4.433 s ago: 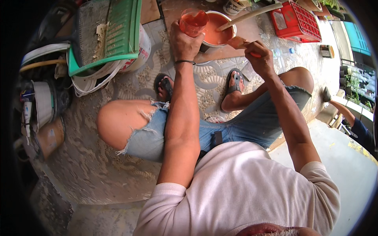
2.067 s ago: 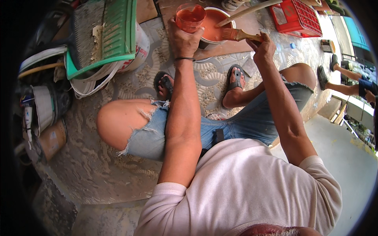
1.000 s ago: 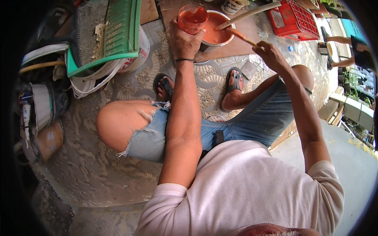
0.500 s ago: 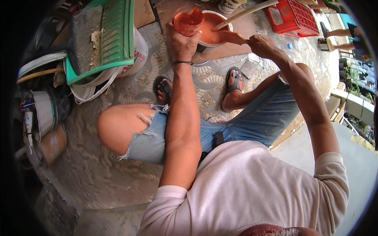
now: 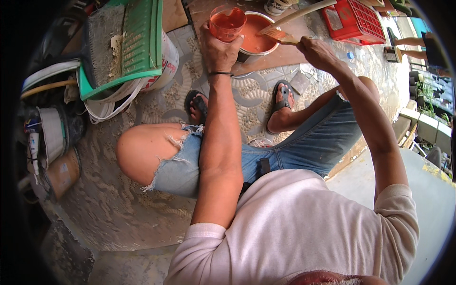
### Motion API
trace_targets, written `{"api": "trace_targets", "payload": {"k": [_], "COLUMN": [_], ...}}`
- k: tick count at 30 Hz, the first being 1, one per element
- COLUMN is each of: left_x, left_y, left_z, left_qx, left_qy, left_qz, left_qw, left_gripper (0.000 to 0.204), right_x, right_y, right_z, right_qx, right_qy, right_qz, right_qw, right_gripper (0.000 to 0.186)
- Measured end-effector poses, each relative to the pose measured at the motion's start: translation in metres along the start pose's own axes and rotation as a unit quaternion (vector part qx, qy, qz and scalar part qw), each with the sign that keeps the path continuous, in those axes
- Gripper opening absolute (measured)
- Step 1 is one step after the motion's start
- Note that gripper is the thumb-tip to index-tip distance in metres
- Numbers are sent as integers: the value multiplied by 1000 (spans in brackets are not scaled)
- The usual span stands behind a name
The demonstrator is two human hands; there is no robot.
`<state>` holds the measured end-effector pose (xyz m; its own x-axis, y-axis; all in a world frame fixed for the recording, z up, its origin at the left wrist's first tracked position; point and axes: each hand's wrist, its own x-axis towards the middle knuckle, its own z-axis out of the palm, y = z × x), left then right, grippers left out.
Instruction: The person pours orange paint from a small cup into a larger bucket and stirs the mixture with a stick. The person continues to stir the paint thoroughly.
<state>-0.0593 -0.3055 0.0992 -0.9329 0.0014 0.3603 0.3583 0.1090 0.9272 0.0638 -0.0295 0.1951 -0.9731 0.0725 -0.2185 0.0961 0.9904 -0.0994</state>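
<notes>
at top centre, left hand (image 5: 219, 50) wrapped round plastic cup (image 5: 227, 22); right hand (image 5: 317, 51) pinching brush (image 5: 277, 35), long axis pointing left toward cup, over paint bowl (image 5: 255, 39)

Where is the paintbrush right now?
In the head view, top centre-right: the right hand holds the paintbrush with its bristles over the rim of the bowl of orange paint, just right of the plastic cup in the left hand.

Clear glossy plastic cup (image 5: 227, 23); wooden-handled brush (image 5: 278, 36); rough patterned floor (image 5: 247, 97).
</notes>
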Motion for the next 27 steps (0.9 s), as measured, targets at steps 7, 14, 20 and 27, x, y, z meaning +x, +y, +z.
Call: {"api": "trace_targets", "payload": {"k": [7,14,20,27], "left_x": [0,-1,-2,2], "left_y": [-5,-7,-1,18], "left_z": [2,-1,-4,2], "left_qx": [0,8,5,-3], "left_qy": [-1,-2,-3,-22], "left_qz": [10,12,-3,-10], "left_qw": [1000,1000,1000,1000], "left_gripper": [84,85,82,79], "right_x": [-10,-28,-12,4], "right_y": [-13,-2,-25,-13], "right_z": [20,-7,-24,27], "right_qx": [-58,-31,12,-157], "right_qy": [-81,-59,-5,22], "right_qz": [5,48,45,-140], "right_qw": [995,997,999,977], "right_gripper": [25,32,17,18]}}
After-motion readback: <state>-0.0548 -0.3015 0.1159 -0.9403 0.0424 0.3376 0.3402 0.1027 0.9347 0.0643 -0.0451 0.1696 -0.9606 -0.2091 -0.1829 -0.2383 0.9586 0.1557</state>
